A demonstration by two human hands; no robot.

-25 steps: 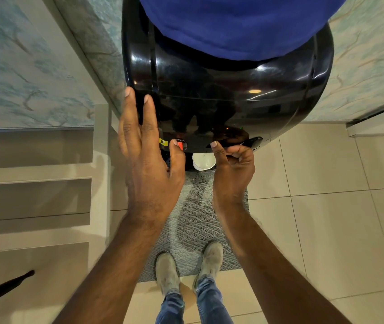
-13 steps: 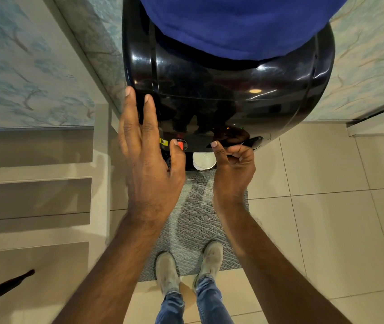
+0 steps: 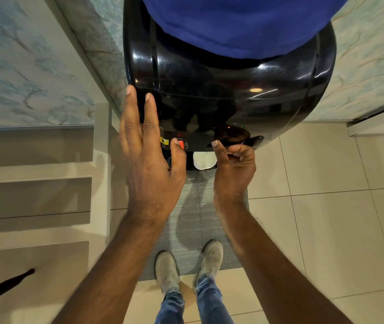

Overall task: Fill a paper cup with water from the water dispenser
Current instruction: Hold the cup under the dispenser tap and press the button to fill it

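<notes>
Paper cup [image 3: 204, 160] sits in the dispenser [image 3: 228, 97] bay under the taps. Right hand [image 3: 234, 169] curled, fingers pressing a tap lever beside cup, probably running water. Left hand [image 3: 148, 155] flat, fingers spread, bracing the dispenser front.

You see warm, even indoor light, glare spots on the glossy black dispenser [image 3: 233, 97], sharp focus, and wide-angle bending at the edges.

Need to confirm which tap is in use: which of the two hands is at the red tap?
The left hand: it lies open against the black dispenser, its thumb on the red tap. The right hand is curled beside the paper cup, at the dark lever.
</notes>
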